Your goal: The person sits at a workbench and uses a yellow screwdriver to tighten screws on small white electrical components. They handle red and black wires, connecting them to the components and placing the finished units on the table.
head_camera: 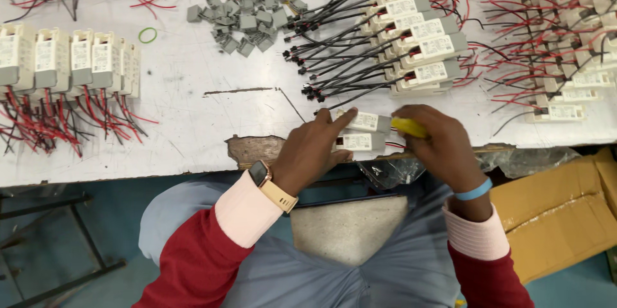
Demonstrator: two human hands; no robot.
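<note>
Both forearms extended forward to the worktop (193, 147) edge. The left hand (308, 150), wrist bent, pressed on two small white driver boxes (360, 131), index finger stretched along the upper one. The right hand (443, 147), just right of the boxes, was curled around a yellow tool (409, 128). Beyond the boxes lay a row of wired units (418, 31) and, left of that row, grey caps (247, 18).
</note>
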